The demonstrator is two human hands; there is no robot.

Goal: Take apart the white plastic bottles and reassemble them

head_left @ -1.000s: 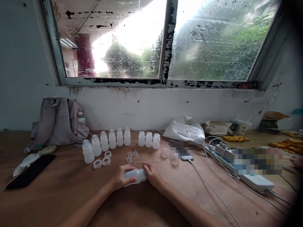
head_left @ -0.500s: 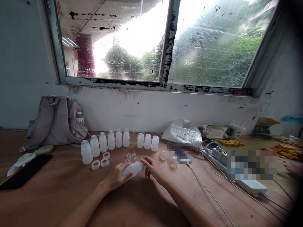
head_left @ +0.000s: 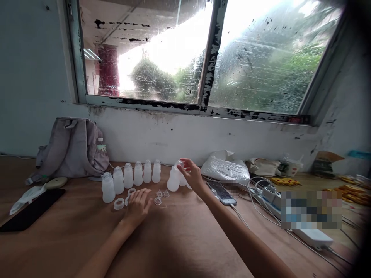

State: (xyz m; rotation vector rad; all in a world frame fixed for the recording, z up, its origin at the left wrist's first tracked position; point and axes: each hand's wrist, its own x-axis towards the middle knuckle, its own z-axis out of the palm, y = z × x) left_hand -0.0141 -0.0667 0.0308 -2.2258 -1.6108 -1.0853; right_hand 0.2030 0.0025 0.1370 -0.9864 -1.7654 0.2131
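My right hand [head_left: 191, 174] grips a capped, frosted baby bottle [head_left: 174, 180] by its clear top, just in front of the uncapped bottles [head_left: 183, 180], which it partly hides. Whether its base touches the table I cannot tell. Fingers stretched out, my left hand [head_left: 139, 204] hovers over or rests beside the white screw rings [head_left: 119, 204], covering part of them. Several clear nipples [head_left: 158, 200] lie between the two hands. A row of capped baby bottles [head_left: 128, 177] stands upright behind my left hand.
A phone [head_left: 222, 193] with its cable lies right of my right forearm. Further right are a white power strip [head_left: 313, 234] and loose cords. A silver padded bag [head_left: 226, 168] sits by the wall; a grey backpack [head_left: 72, 148] and a black mat [head_left: 34, 212] are at left.
My right hand has carried the bottle away and up to the uncapped ones at the back. My left hand has let go of it and moved left to the rings.
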